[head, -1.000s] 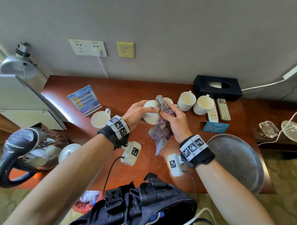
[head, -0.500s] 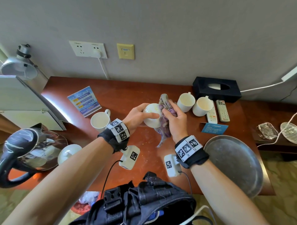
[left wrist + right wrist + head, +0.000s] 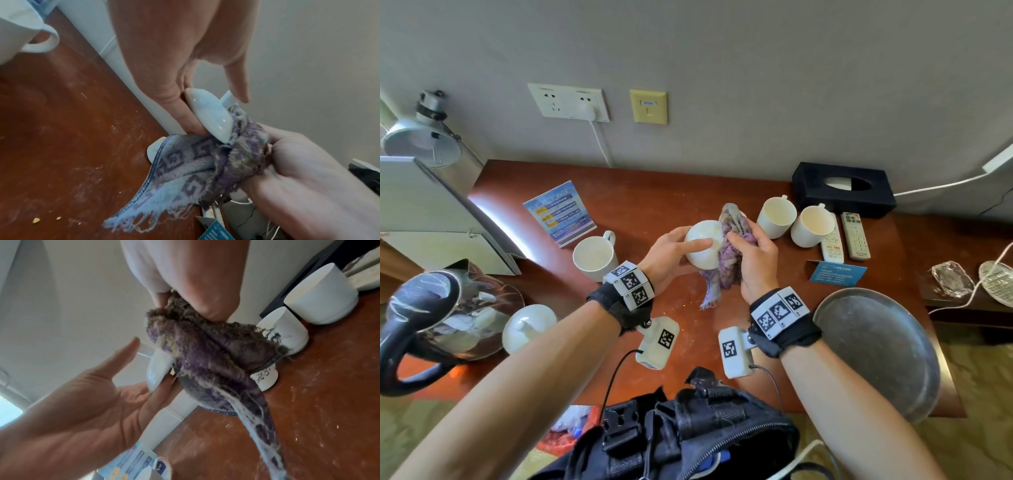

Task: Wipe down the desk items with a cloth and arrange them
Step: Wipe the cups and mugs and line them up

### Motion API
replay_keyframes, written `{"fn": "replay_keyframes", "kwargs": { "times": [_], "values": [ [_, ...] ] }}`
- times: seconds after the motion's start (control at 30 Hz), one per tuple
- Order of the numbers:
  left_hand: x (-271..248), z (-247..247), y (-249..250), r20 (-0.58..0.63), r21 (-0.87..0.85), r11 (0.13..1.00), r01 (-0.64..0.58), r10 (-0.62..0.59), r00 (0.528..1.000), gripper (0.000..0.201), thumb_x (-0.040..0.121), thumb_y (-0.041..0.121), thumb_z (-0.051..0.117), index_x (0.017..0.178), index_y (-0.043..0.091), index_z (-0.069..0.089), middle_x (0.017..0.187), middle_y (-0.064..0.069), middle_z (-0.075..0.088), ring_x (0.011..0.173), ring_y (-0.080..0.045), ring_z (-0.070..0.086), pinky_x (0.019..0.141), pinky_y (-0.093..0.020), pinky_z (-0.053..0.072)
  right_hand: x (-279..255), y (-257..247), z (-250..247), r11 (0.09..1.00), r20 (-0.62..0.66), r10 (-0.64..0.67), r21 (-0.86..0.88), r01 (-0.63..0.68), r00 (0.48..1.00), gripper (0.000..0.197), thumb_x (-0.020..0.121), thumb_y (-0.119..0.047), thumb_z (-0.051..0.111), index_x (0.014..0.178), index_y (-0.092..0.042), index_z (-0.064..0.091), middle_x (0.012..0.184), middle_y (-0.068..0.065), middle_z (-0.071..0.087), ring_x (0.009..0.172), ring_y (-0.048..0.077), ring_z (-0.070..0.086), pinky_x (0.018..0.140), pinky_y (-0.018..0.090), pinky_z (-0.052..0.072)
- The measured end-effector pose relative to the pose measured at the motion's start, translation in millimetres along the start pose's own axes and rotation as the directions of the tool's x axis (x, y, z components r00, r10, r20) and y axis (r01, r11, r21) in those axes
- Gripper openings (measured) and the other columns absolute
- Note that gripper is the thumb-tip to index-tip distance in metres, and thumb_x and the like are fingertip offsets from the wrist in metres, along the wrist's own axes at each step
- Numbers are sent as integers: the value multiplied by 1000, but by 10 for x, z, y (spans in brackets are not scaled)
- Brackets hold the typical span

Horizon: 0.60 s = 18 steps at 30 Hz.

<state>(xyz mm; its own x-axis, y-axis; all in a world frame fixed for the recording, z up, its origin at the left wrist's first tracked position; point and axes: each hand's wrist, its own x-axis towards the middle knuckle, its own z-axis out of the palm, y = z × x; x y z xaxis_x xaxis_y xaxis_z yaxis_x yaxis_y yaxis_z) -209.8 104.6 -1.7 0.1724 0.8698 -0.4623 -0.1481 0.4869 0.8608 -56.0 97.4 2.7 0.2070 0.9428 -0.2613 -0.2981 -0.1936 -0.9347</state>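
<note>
Nearest the viewer, a black bag (image 3: 688, 435) is seen hanging over the desk's (image 3: 681, 192) front edge at 6 o'clock. One kettle (image 3: 438, 318) sits at 9 o'clock beside one white lid (image 3: 529, 327), and one round metal tray (image 3: 876, 353) lies at 4 o'clock, its rim overhanging the front edge.

Now the middle: one small white saucer (image 3: 702, 245) is held up off the wood, tilted on edge, by the left hand (image 3: 671, 255), thumb laid across its face and fingers (image 3: 185, 116) pressed behind. One purple patterned cloth (image 3: 726, 253) is bunched tight in the right hand (image 3: 756, 260), fingers curled round it, and is pressed against the saucer's right side; its frayed tail hangs down toward the dusty bare wood below.

Cups are counted: one white mug (image 3: 594, 257) at 10 o'clock, two more mugs (image 3: 777, 217) at 2 o'clock, close together. Two remotes (image 3: 854, 234) lie side by side just beyond them, with one blue card (image 3: 837, 274) in front.

Farthest back, one leaflet stand (image 3: 558, 212) and one black tissue box (image 3: 842, 190) are seen against the wall; open wood lies between them.
</note>
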Motion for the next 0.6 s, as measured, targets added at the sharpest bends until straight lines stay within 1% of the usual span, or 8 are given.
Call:
{"fn": "replay_keyframes", "kwargs": {
  "times": [0.07, 0.17, 0.27, 0.37, 0.4, 0.5, 0.53, 0.6],
  "values": [
    [1, 24, -13, -41, -12, 1000, -27, 27, 999, 48, 86, 18, 75, 129, 16, 57, 123, -6, 66, 107, -24, 69, 78, -32, 59, -16, 0, -1, 996, 21, -26, -90, 27, 999, 32, 91, -1, 64, 115, -21, 68, 107, -2, 73, 102, 15, 69, 97, 39, 54],
    [22, 40, 19, -98, -28, 998, -60, 57, 994, 53, 81, 18, 79, 129, 19, 58, 122, -7, 66, 106, -25, 69, 78, -35, 60, -42, 7, -40, 931, 137, -101, -335, 142, 985, 32, 91, -9, 67, 122, -17, 69, 110, -8, 71, 106, 6, 66, 99, 30, 53],
    [28, 42, 48, -112, -43, 997, -67, 62, 992, 52, 78, 17, 79, 127, 22, 60, 121, -6, 67, 105, -24, 69, 82, -40, 61, -57, 34, -94, 881, 208, -156, -412, 231, 966, 32, 91, -16, 69, 123, -20, 69, 122, -4, 68, 116, 4, 61, 102, 24, 48],
    [20, 45, 49, -98, -32, 997, -68, 65, 993, 50, 80, 17, 77, 126, 23, 59, 120, -5, 67, 105, -23, 68, 84, -39, 60, -33, 66, -123, 850, 242, -165, -456, 262, 956, 32, 92, -20, 68, 122, -30, 68, 129, -3, 65, 121, 3, 57, 102, 17, 44],
    [20, 47, 49, -92, -28, 997, -70, 67, 993, 50, 80, 16, 76, 126, 23, 58, 120, -5, 67, 105, -23, 68, 85, -39, 60, -15, 67, -129, 848, 252, -158, -462, 262, 955, 32, 92, -20, 68, 123, -31, 67, 130, -4, 64, 122, 3, 56, 103, 17, 44],
    [15, 57, 54, -78, -8, 997, -80, 79, 994, 50, 80, 15, 76, 126, 24, 58, 119, -5, 67, 103, -23, 69, 84, -38, 60, 72, 33, -106, 852, 280, -128, -461, 250, 951, 35, 94, -20, 66, 128, -27, 65, 133, -5, 63, 122, 0, 55, 104, 18, 43],
    [15, 56, 57, -75, 1, 997, -83, 82, 994, 50, 79, 14, 76, 125, 26, 58, 119, -5, 67, 102, -22, 69, 83, -37, 60, 109, 21, -92, 858, 284, -116, -454, 240, 952, 35, 95, -20, 65, 129, -26, 64, 134, -5, 63, 122, 0, 55, 105, 21, 44],
    [30, 54, 65, -66, 22, 996, -84, 85, 994, 50, 79, 14, 77, 123, 29, 59, 118, -4, 67, 102, -22, 69, 80, -35, 60, 178, -9, -64, 874, 278, -92, -438, 211, 956, 37, 95, -20, 65, 131, -25, 63, 133, -4, 63, 123, 4, 56, 109, 29, 45]
  ]
}}
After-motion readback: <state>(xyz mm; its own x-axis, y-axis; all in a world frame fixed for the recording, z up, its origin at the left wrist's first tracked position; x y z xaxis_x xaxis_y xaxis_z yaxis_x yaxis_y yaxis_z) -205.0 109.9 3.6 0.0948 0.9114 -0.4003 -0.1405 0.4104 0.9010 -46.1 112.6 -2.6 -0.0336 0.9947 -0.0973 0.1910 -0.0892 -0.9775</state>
